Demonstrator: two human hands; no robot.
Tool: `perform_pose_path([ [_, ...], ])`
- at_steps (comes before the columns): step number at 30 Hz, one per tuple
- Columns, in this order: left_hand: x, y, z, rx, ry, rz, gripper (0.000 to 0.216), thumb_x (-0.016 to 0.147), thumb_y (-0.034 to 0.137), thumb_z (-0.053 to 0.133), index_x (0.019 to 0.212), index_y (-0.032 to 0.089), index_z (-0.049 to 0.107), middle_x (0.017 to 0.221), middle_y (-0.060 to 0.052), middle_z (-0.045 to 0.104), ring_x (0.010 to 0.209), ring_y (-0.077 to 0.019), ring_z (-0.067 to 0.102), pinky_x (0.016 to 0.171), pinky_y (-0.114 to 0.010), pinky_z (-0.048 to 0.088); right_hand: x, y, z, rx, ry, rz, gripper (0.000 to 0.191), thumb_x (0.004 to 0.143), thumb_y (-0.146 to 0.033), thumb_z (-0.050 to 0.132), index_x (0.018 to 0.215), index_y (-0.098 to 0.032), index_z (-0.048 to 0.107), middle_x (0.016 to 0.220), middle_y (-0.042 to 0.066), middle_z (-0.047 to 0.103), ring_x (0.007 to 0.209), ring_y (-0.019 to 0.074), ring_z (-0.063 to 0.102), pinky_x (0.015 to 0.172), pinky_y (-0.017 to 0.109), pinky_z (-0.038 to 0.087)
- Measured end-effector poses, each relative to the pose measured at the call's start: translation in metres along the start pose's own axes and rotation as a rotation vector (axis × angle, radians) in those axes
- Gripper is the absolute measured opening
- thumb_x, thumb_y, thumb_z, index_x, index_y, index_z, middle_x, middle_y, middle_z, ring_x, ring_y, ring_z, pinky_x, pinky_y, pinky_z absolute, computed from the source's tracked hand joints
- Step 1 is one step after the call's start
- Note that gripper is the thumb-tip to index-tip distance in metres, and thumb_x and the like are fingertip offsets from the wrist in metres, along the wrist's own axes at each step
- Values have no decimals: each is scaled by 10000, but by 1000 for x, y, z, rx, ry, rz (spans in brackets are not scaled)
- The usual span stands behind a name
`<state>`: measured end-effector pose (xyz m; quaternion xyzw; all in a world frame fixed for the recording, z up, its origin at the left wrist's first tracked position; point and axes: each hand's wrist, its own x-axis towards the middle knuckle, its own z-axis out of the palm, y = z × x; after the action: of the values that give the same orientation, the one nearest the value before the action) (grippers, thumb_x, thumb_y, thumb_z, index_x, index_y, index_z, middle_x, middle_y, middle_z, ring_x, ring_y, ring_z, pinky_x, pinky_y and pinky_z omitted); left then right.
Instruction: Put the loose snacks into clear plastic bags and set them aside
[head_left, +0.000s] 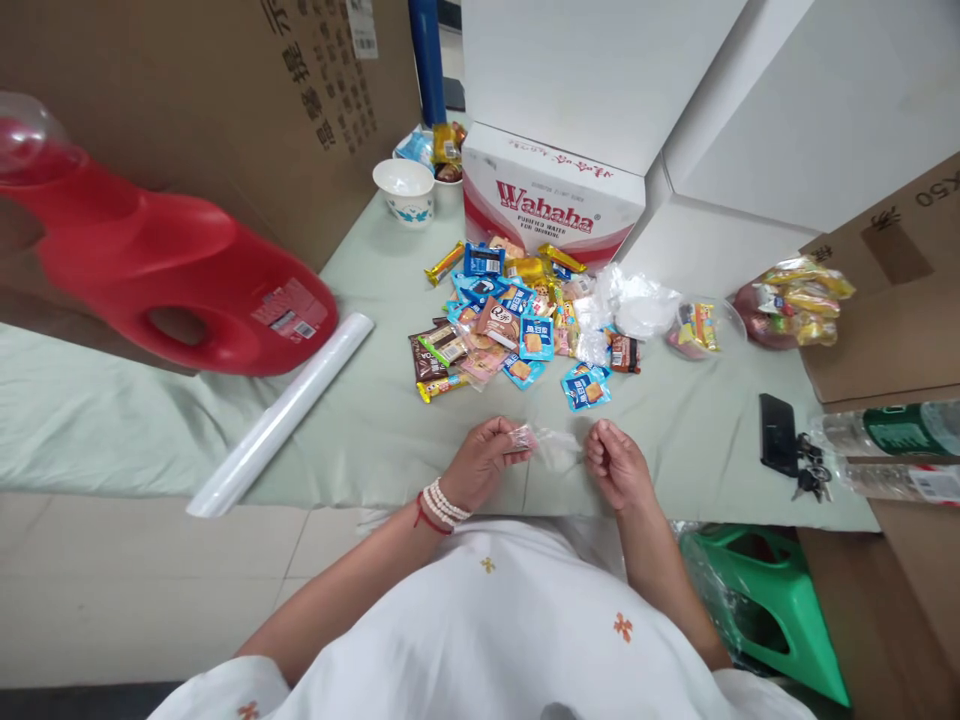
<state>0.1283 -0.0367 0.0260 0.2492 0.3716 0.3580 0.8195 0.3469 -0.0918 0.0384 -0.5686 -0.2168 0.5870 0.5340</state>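
Near the front edge of the cloth-covered table, my left hand is closed on a small pinkish wrapped snack. A clear plastic bag stretches from there across to my right hand, whose curled fingers pinch its other side. How far the snack sits inside the bag is hard to make out. Just beyond my hands lies a heap of wrapped snacks, with blue, brown and yellow packets. A couple of blue packets lie apart from the heap, nearer my right hand.
Clear plastic bags and a tub of snacks stand right of the heap. A roll of plastic film and a red jug are at left. White bowls and a Wahaha box stand behind; a phone and keys lie right.
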Motion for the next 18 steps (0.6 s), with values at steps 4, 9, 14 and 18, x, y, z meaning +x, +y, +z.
perform_pose_path([
  [4, -3, 6, 5, -26, 8, 30, 421, 651, 363, 904, 680, 176, 528, 819, -10, 675, 808, -143, 649, 774, -303, 542, -1, 9, 2, -452, 54, -367, 454, 745, -508, 861, 1079, -260, 681, 1142, 48, 627, 1038, 198, 579, 850, 298, 521],
  [9, -1, 12, 1, -28, -7, 57, 381, 692, 337, 857, 705, 187, 507, 678, 45, 585, 622, -91, 566, 626, -240, 475, -1, 17, -4, -643, -146, -265, 268, 894, -496, 707, 961, -237, 726, 965, 47, 690, 899, 205, 612, 831, 322, 488],
  [14, 4, 14, -6, -28, 46, 47, 352, 696, 331, 825, 720, 192, 503, 660, 58, 563, 583, -75, 521, 582, -211, 436, -4, 10, -4, -568, -156, -246, 275, 931, -507, 665, 914, -232, 679, 921, 37, 634, 858, 190, 587, 757, 290, 475],
  [18, 3, 14, -8, -34, 61, 38, 402, 738, 463, 829, 829, 200, 538, 807, 36, 595, 659, -85, 552, 596, -218, 455, -5, 4, 3, -490, -177, -345, 251, 927, -477, 684, 873, -232, 681, 1203, 83, 607, 1170, 245, 567, 956, 360, 504],
])
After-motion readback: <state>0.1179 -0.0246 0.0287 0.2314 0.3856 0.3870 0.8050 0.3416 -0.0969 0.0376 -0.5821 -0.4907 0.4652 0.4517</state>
